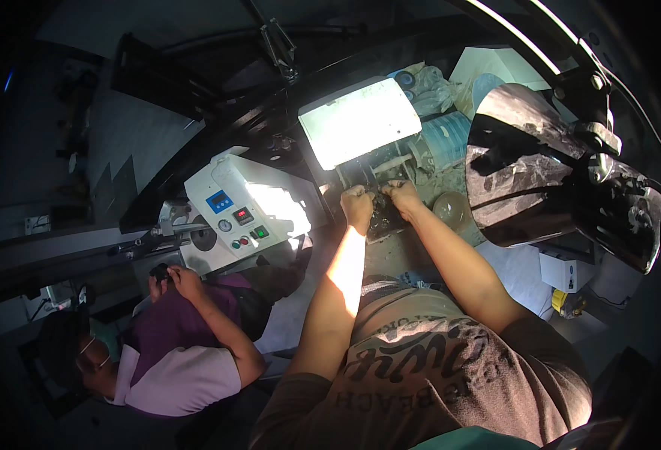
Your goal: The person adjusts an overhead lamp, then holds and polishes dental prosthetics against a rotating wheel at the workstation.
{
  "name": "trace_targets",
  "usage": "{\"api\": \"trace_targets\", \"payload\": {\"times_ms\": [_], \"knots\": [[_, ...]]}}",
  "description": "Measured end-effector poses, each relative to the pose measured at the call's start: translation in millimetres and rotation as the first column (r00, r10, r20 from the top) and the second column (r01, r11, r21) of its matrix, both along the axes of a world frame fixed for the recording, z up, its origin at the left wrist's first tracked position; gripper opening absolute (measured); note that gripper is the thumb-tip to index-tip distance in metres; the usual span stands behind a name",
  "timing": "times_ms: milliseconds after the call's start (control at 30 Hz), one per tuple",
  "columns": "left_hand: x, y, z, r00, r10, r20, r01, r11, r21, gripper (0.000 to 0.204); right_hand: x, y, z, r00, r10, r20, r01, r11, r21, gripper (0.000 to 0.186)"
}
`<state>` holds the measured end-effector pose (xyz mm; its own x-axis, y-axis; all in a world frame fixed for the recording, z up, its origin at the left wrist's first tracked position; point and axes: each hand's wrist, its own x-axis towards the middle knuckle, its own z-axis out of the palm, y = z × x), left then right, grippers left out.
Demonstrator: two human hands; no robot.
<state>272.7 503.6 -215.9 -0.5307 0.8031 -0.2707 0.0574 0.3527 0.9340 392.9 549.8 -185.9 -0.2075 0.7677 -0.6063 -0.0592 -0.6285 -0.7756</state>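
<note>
Both my hands are together in front of a white boxy machine cover (360,124), above a dark, wet-looking opening with pale spatter. My left hand (357,207) is closed, knuckles up, at the left of this opening. Close beside it, my right hand (402,199) is closed too, its fingers pointing toward the left one. Whatever lies in the fingers is hidden or too small to make out. Below the hands, a dark spattered tray (381,225) shows between my wrists.
To the left stands a white control box (233,202) with displays, a gauge and buttons. A co-worker in purple (180,352) sits there, holding a small dark object. At right hang large black curved shades (521,165). A round bowl (451,210) and a blue translucent container (444,140) lie beside my right arm.
</note>
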Motion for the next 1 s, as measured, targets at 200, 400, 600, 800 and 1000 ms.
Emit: {"api": "trace_targets", "payload": {"times_ms": [200, 400, 600, 800, 1000], "knots": [[10, -10, 19, 0.966, 0.037, -0.257, -0.010, 0.994, 0.108, 0.004, -3, -6, 1, 0.991, 0.033, 0.133, -0.048, 0.992, 0.114, 0.004], [16, -7, 17, 0.898, 0.107, -0.427, 0.023, 0.958, 0.287, 0.006, -5, -8, -3, 0.997, -0.013, 0.080, 0.008, 0.998, 0.061, 0.008], [13, -9, 12, 0.960, 0.032, -0.277, 0.009, 0.989, 0.147, 0.006, -1, -10, 4, 0.997, -0.013, 0.072, 0.008, 0.998, 0.064, 0.007], [14, -2, -15, 0.973, 0.123, 0.195, -0.147, 0.982, 0.117, 0.025, 3, -7, -6, 0.998, -0.054, -0.017, 0.055, 0.997, 0.051, 0.006], [20, 2, 11, 0.946, 0.132, 0.296, -0.174, 0.977, 0.120, 0.031, 7, -5, -2, 0.999, -0.041, 0.024, 0.040, 0.999, 0.012, 0.005]]}}
